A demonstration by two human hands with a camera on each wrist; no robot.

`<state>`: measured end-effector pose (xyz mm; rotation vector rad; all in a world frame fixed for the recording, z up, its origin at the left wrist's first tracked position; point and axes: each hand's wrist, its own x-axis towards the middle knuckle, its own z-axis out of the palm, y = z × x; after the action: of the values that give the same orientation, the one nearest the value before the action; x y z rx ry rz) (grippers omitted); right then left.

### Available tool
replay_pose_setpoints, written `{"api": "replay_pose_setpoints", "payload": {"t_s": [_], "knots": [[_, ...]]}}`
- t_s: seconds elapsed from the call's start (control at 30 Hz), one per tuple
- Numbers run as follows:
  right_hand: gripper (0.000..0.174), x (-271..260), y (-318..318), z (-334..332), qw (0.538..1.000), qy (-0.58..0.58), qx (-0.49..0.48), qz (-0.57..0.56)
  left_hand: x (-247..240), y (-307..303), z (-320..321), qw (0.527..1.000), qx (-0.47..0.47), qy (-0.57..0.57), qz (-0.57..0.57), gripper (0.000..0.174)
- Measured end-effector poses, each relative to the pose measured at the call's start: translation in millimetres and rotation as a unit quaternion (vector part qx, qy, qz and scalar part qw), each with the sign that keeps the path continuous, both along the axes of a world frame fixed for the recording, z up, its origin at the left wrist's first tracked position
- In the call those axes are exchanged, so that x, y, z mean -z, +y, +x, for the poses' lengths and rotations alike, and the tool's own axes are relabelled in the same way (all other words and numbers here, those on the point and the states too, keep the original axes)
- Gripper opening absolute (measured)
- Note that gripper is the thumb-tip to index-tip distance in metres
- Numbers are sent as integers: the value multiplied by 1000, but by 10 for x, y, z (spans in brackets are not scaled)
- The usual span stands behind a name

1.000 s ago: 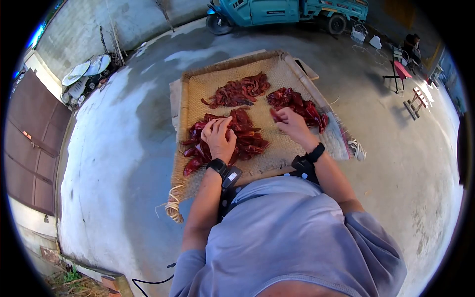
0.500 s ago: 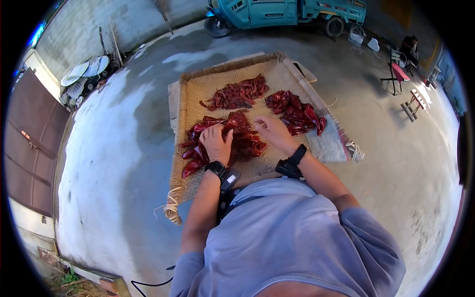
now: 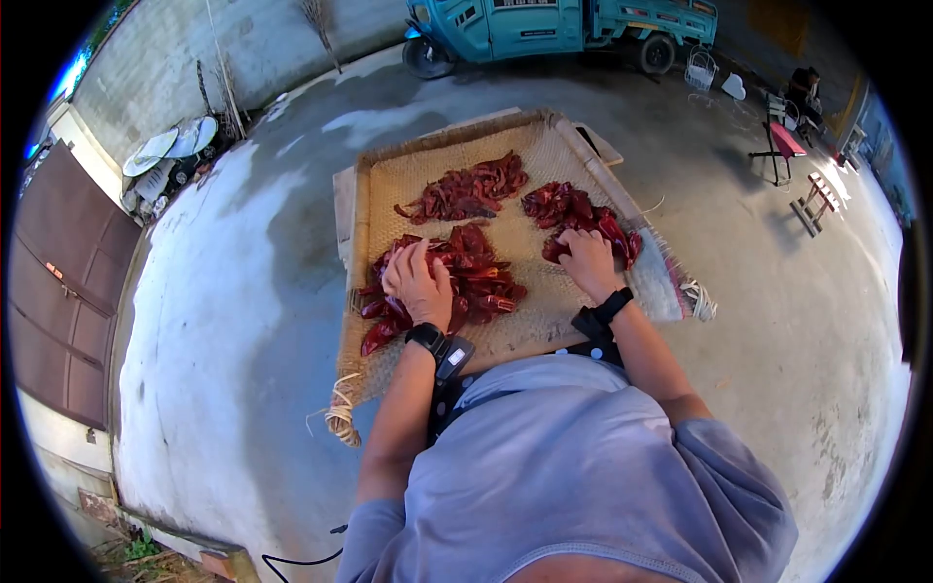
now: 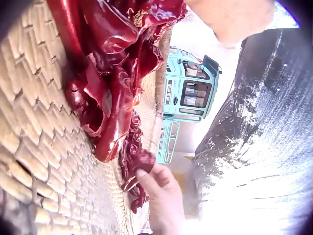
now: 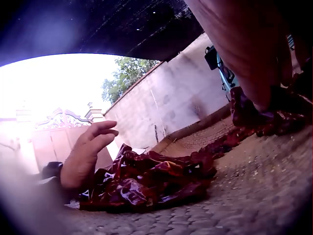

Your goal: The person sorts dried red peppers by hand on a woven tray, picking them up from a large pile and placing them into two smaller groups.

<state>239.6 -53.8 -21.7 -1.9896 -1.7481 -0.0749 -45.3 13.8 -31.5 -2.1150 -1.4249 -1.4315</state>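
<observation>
Glossy red dried peppers (image 3: 481, 282) form a large pile at the front left of a woven tray (image 3: 530, 321). My left hand (image 3: 420, 284) is over this pile's left side, fingers loosely bent; in the right wrist view the left hand (image 5: 83, 159) holds nothing visible. At the right pile (image 3: 573, 206), my right hand (image 3: 591, 264) pinches a dark red pepper, clearest in the left wrist view, where the right hand (image 4: 165, 196) has the pepper (image 4: 143, 160) between thumb and fingers. How far it touches the pile is unclear.
A third pile of darker, shrivelled peppers (image 3: 466, 189) lies toward the tray's far side. Beyond the tray stands a teal three-wheeled vehicle (image 3: 535, 29). Small stools (image 3: 816, 204) and a seated person (image 3: 805, 89) are at the far right.
My right hand moved left toward the large pile, then back right to the right pile, where it pinches a pepper. The left hand shifted slightly left over its pile.
</observation>
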Motion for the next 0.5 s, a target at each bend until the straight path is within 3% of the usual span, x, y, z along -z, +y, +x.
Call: {"api": "replay_pose_setpoints", "payload": {"t_s": [0.03, 0.07, 0.13, 0.17, 0.3, 0.4, 0.5], "knots": [[24, -82, -3, -71, 999, 37, -22, 19, 1, -20, 2, 1000, 21, 12, -8, 39], [26, -188, 14, -148, 989, 139, -47, -30, -11, -38, 15, 999, 42, 22, -15, 39], [29, -346, 63, -274, 929, 335, -96, -126, -59, -61, 21, 996, 75, 32, -29, 39], [32, -123, 178, -280, 942, 289, -167, -35, -73, -70, 20, 995, 91, 37, -37, 39], [29, -271, 234, -670, 900, 350, -252, -68, -61, -46, 17, 984, 167, 30, -55, 38], [30, -168, 298, -917, 885, 373, -280, -11, -105, -80, 8, 979, 190, 10, -80, 40], [30, -81, 325, -1029, 889, 350, -294, -33, -53, -63, 8, 979, 185, 19, -77, 38]]}}
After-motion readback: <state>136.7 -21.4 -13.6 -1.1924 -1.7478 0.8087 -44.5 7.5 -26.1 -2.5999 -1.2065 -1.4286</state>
